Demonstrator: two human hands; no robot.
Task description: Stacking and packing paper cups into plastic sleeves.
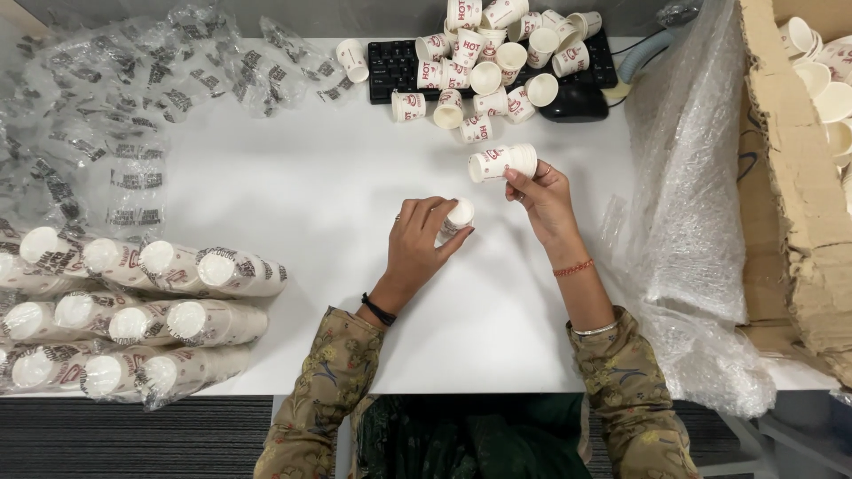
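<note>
A white table [311,195] fills the frame, with sleeved stacks of paper cups [133,319] at lower left and empty plastic wrappers [98,106] at upper left. At centre, your left hand [417,244] is curled around a small cup [459,215] resting against the tabletop. Just above it, your right hand [543,197] pinches a short stack of printed cups [502,162] lying sideways. Loose cups [497,62] heap over a black keyboard [395,62] at top; a torn cardboard box [794,177] stands at right.

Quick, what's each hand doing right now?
Left hand: closed around a small paper cup.
Right hand: holding a short cup stack.
</note>
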